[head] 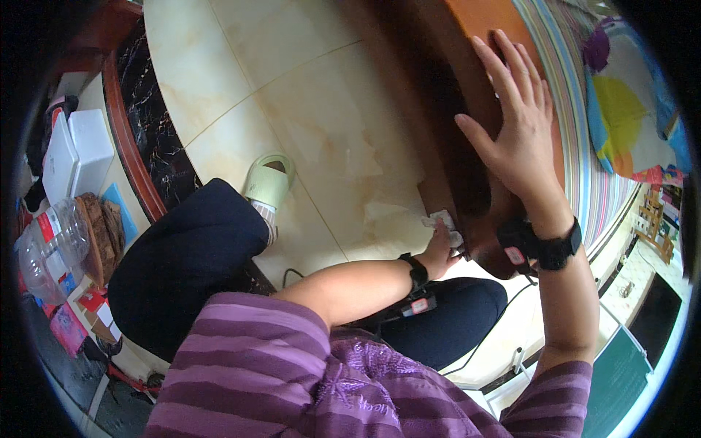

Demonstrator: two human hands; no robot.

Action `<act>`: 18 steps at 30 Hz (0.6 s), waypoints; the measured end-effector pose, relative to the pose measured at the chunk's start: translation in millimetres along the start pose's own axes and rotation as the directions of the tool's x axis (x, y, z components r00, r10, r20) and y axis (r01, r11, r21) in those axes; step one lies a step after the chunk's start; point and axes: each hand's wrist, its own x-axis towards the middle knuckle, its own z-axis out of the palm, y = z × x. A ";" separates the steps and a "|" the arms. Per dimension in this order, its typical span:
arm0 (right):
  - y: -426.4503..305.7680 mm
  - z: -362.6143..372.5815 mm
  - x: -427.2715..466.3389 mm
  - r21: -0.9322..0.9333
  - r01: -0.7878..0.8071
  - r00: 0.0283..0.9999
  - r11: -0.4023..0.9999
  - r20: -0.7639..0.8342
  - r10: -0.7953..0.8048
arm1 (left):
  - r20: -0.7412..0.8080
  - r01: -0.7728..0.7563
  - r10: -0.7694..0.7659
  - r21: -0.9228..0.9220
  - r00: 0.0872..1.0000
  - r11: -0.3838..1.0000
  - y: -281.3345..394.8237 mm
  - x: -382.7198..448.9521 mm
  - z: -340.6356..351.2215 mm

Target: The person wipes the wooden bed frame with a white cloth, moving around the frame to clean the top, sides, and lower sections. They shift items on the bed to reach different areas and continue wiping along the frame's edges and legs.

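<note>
My left hand [438,254] reaches low across my body and grips a crumpled white cloth or tissue [441,219]. The cloth is by the foot of a dark brown wooden bed frame [475,82], close to the floor, and my fingers partly cover it. Over the frame's orange-brown upper edge [482,16] my right hand [520,126] is spread, palm down, with nothing in it. Whether that palm rests on the wood or hovers above it, I cannot tell. Both wrists wear black straps.
Glossy beige tiles [328,120] cover the floor, where a foot in a pale green slipper [269,178] stands. A striped bed sheet [580,137] lies at the right. Leftward are a white box [90,145] and a clear plastic bottle [55,252]. A thin black cable [493,328] hangs beside my knee.
</note>
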 end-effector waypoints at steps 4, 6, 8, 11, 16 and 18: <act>-4.2 -3.8 3.6 -0.002 0.010 1.000 1.000 0.017 -0.009 | 0.074 0.057 -0.017 -0.587 0.997 0.808 12.0 40.2 7.3; -4.3 -3.7 0.4 -0.002 -0.005 1.000 1.000 0.030 0.005 | 0.050 -0.192 0.214 -0.279 0.976 0.941 25.4 33.6 6.2; -0.7 -3.7 2.1 -0.002 -0.006 1.000 1.000 0.024 0.006 | 0.029 -0.272 0.299 -0.337 0.954 0.901 70.0 26.4 11.8; 2.3 -3.8 -0.2 -0.017 -0.004 0.999 1.000 0.038 0.004 | 0.040 -0.070 0.129 -0.666 0.991 0.743 143.7 21.8 8.2; -5.9 -8.4 7.0 -0.034 -0.011 0.998 0.999 0.065 0.013 | -0.093 -0.233 0.213 -0.358 0.973 0.904 97.0 85.0 -36.3; 3.8 -8.1 0.7 0.002 -0.040 0.999 0.999 0.038 0.040 | -0.089 -0.205 0.185 -0.372 0.979 0.905 72.8 79.2 -15.6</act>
